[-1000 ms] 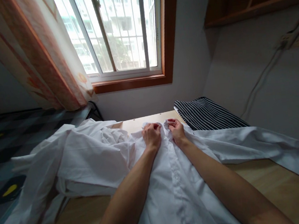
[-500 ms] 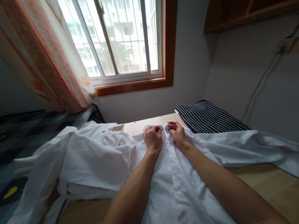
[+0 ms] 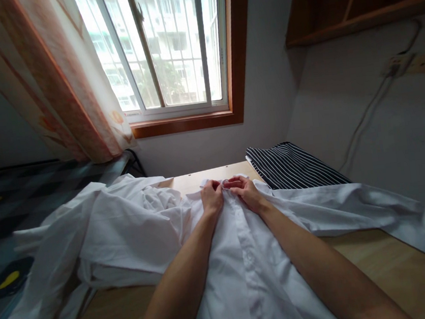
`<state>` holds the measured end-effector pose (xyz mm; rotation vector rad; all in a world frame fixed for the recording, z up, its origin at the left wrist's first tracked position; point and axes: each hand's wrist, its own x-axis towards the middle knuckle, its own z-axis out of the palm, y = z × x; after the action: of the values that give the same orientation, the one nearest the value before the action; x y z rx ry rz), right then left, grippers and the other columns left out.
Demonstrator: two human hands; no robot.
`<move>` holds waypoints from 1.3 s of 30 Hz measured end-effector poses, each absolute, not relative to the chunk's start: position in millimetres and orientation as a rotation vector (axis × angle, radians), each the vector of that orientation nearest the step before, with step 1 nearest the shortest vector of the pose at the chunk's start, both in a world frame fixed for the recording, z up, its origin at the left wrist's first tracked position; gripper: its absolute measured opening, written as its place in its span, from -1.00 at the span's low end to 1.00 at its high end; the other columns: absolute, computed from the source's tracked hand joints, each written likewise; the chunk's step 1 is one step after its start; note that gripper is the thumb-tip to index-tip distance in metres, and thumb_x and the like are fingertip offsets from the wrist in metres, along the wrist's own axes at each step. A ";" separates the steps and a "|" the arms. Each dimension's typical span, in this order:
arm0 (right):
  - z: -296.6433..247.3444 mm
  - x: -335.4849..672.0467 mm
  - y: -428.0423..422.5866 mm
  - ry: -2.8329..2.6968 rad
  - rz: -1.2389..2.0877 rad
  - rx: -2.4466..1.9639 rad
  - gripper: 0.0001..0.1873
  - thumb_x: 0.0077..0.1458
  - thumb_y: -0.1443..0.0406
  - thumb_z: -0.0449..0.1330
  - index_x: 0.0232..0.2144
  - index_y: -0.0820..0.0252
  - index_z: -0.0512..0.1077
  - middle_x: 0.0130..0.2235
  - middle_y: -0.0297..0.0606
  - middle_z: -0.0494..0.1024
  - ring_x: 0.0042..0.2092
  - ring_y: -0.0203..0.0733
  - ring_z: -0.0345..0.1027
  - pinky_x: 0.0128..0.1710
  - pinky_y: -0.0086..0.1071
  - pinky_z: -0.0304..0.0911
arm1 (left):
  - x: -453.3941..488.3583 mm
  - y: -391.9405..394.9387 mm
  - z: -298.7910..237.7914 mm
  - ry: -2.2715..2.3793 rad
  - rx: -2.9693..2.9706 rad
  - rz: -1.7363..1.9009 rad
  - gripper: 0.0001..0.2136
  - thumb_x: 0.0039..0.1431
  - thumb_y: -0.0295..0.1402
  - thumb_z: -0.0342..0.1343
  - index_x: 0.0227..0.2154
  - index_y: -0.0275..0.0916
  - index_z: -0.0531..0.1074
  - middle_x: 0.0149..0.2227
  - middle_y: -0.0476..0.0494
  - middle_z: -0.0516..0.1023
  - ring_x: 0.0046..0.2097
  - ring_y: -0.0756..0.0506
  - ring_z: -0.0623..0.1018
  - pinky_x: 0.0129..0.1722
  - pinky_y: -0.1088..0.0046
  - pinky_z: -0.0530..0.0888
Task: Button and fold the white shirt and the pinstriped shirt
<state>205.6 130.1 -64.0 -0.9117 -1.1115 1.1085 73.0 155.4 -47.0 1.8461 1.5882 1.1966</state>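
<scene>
A white button-up shirt [image 3: 227, 260] lies front up on the wooden table [image 3: 366, 265], its collar at the far end and one sleeve [image 3: 356, 204] stretched out to the right. My left hand [image 3: 212, 196] pinches the left side of the collar opening. From the right, my right hand [image 3: 245, 191] has its fingers closed on the other collar edge, and the fingertips of both hands nearly meet at the neck. The button placket [image 3: 248, 258] runs down the middle between my forearms. Any button at the collar is hidden by my fingers.
More white garments [image 3: 129, 235] are heaped on the left, hanging over the table edge. A black-and-white striped folded cloth [image 3: 297, 165] lies at the back right. Beyond stand a window [image 3: 170, 57], a curtain [image 3: 69, 83] and a checked bed [image 3: 35, 190].
My right hand has moved left, bringing its collar edge against the one in my left hand. The gap between the two collar edges has closed. The view has shifted slightly.
</scene>
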 end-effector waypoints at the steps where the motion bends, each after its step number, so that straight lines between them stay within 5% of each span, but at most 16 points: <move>1: -65.1 204.3 130.4 -1.142 1.027 -0.977 -0.70 -0.22 0.28 0.29 -0.34 0.16 0.36 -0.26 -0.21 0.61 -0.20 -0.13 0.50 -0.17 -0.27 0.37 | 73.2 154.8 -46.5 1.576 1.850 1.192 -0.92 0.12 -0.43 0.13 -0.43 -0.27 0.51 -0.39 -0.12 0.60 -0.32 -0.06 0.54 -0.20 0.43 0.40; 6: -65.6 197.4 128.5 -1.232 0.569 -1.341 -0.49 -0.21 0.03 0.38 -0.26 0.14 0.35 -0.40 -0.30 0.53 -0.39 -0.14 0.44 -0.37 -0.32 0.32 | 74.2 151.8 -45.0 1.525 1.877 1.164 -0.93 0.09 -0.46 0.15 -0.43 -0.29 0.53 -0.39 -0.13 0.60 -0.32 -0.06 0.55 -0.22 0.45 0.40; 10: -61.4 191.7 128.5 -1.181 0.450 -1.494 -0.56 -0.11 -0.06 0.29 -0.34 0.13 0.37 -0.43 -0.25 0.53 -0.37 -0.09 0.43 -0.34 -0.30 0.29 | 75.7 151.0 -46.3 1.523 1.911 1.149 -0.90 0.11 -0.42 0.14 -0.43 -0.27 0.56 -0.39 -0.13 0.61 -0.31 -0.07 0.56 -0.22 0.44 0.41; 20: -71.1 193.5 141.2 -1.113 0.410 -1.446 -0.93 -0.11 0.29 0.23 -0.46 0.14 0.45 -0.41 -0.24 0.57 -0.35 -0.12 0.44 -0.24 -0.29 0.34 | 78.2 151.1 -47.0 1.514 1.945 1.124 -0.92 0.09 -0.41 0.18 -0.43 -0.23 0.58 -0.38 -0.12 0.62 -0.30 -0.09 0.57 -0.18 0.41 0.41; 31: -78.6 200.8 141.3 -1.074 0.571 -1.222 -0.78 -0.05 0.32 0.15 -0.34 0.18 0.57 -0.26 -0.21 0.64 -0.17 -0.09 0.52 -0.03 -0.21 0.36 | 78.9 144.4 -48.1 1.664 2.129 1.235 -0.85 0.23 -0.38 0.05 -0.34 -0.21 0.53 -0.27 -0.14 0.59 -0.19 -0.12 0.51 -0.13 0.39 0.35; 39: -75.3 199.9 139.6 -1.071 0.552 -1.196 -0.76 -0.15 0.36 0.18 -0.33 0.21 0.53 -0.30 -0.20 0.63 -0.24 -0.13 0.52 -0.11 -0.24 0.41 | 79.6 139.5 -46.8 1.759 2.284 1.134 -0.81 0.27 -0.38 0.00 -0.34 -0.19 0.52 -0.26 -0.17 0.57 -0.15 -0.16 0.48 -0.11 0.35 0.31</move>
<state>199.9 139.6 -75.3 -1.1959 -1.0714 0.5520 79.6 139.5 -46.8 2.2842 1.7588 1.1337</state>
